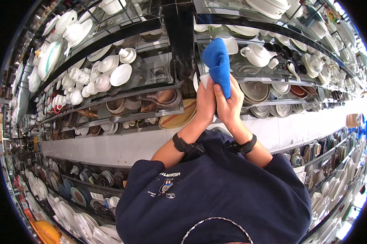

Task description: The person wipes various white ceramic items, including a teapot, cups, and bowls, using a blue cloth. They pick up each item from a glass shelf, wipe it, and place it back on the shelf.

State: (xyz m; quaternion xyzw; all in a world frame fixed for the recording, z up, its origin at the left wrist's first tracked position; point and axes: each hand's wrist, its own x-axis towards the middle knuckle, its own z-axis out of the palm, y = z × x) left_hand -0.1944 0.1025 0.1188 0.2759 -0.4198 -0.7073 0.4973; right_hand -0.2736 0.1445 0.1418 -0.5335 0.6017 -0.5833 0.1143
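Observation:
My left hand (206, 102) and my right hand (230, 99) are raised close together before the shelves, the wrists nearly side by side. A folded blue cloth (218, 61) rises from between them, and my right thumb presses on its lower end. At the fingers of my left hand is a white, angular piece (204, 80); the cloth and hand hide most of it, so its full shape cannot be told. Behind the cloth's upper right side shows a white squarish dish (231, 45), partly covered. Whether it touches the cloth is unclear.
Glass shelves with dark edges flank a dark upright (179, 39). A white teapot (257, 55) stands right of the cloth, several white bowls and cups left, including an oval bowl (121, 75). Below lie brown bowls and an oval tan dish (179, 116). Plate racks line both lower sides.

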